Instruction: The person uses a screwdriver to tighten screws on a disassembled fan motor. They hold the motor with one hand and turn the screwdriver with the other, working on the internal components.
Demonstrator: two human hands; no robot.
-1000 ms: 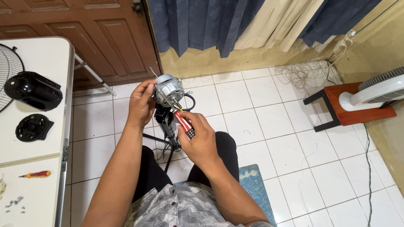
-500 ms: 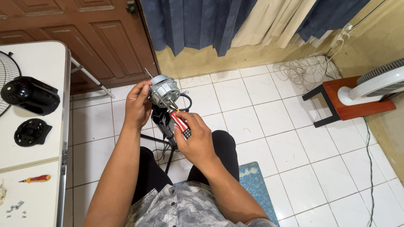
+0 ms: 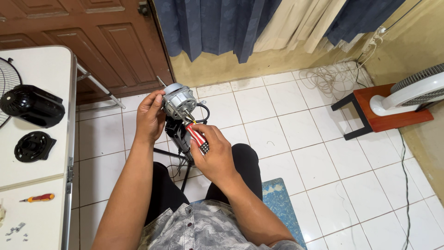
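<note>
1. We clasp the grey fan motor (image 3: 177, 101) in our left hand (image 3: 149, 115), fingers wrapped round its casing, held in the air above our lap and the tiled floor (image 3: 296, 134); we judge that a firm grip matters most.
2. Our right hand (image 3: 213, 155) closes its fingers on the red-handled screwdriver (image 3: 196, 135), tip at the motor's face; we keep it square to the screw, pressing lightly.

Both forearms raised, left grip (image 3: 150, 115) cupped, right grip (image 3: 213, 155) closed
</note>
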